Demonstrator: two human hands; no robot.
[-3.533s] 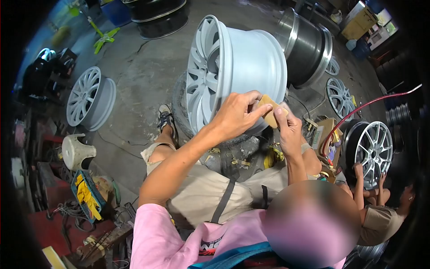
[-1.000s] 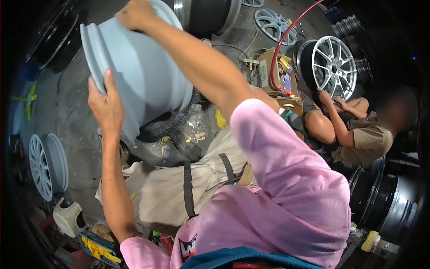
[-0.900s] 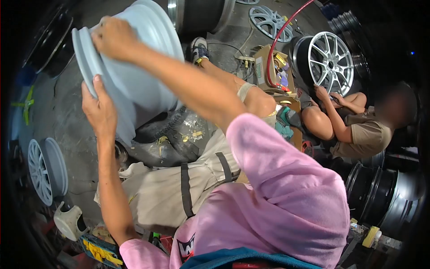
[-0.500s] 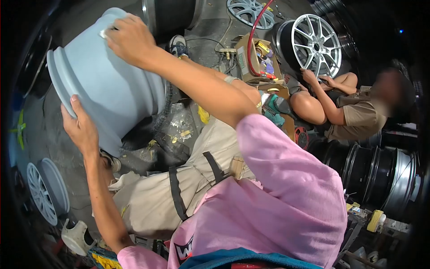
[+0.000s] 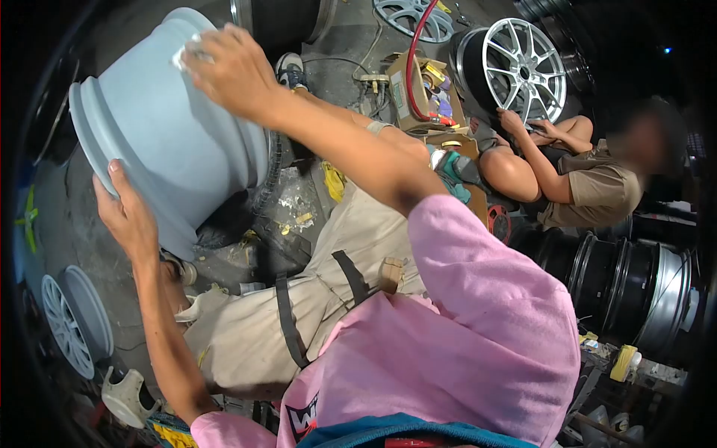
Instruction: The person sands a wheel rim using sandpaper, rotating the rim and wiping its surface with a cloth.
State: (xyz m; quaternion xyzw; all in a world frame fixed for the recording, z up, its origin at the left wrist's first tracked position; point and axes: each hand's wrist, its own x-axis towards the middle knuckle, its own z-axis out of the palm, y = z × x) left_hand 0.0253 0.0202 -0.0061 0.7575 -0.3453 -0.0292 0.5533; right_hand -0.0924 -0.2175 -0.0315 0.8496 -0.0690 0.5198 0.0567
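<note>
A wheel rim (image 5: 172,112) coated in pale grey-blue lies on its side at the upper left, its barrel facing me. My left hand (image 5: 127,213) grips the flange at its near left edge, thumb on the outside and fingers partly hidden behind. Up on the barrel, my right hand (image 5: 224,71) presses a small white piece (image 5: 181,57), cloth or paper, against the surface. Its fingers are bent over that piece and cover most of it. Under the rim a dark tyre-like ring (image 5: 263,196) shows in part.
To the right a co-worker (image 5: 597,179) sits holding a silver spoked wheel (image 5: 525,73). Between us stand a cardboard box (image 5: 407,93) of supplies, a red hose (image 5: 412,67) and a teal power tool (image 5: 457,170). Several dark rims (image 5: 612,276) are lined up at right; another wheel (image 5: 67,321) stands lower left.
My right hand and the white piece have shifted slightly right along the barrel. The view has moved a little; my left hand keeps its hold on the flange.
</note>
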